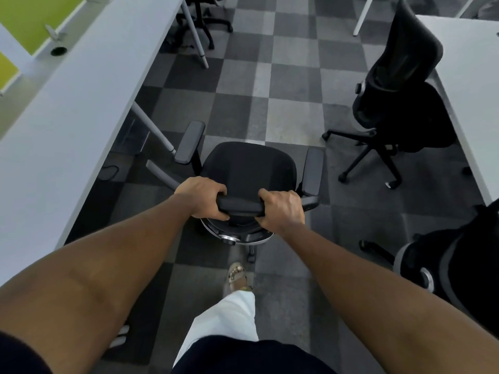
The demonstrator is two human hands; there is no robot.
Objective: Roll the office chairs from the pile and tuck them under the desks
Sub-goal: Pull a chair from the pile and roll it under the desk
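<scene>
Grip is two-sided: the left hand (201,197) and right hand (280,209) each curl tight round an end of the backrest top (240,205), likely so the office chair (247,166) can be pushed and steered together. Its seat sits just ahead of the hands, facing away, and it is not yet tucked under the white table (67,117) off to their left.

Four black office chairs are in view: the middle chair (248,163), the right chair (410,58), the lower-right chair (464,265) and the far chair (201,14). There are two white tabletops, the left tabletop (81,103) and the right tabletop (469,76). The left hand (201,197) and right hand (282,210) make two.
</scene>
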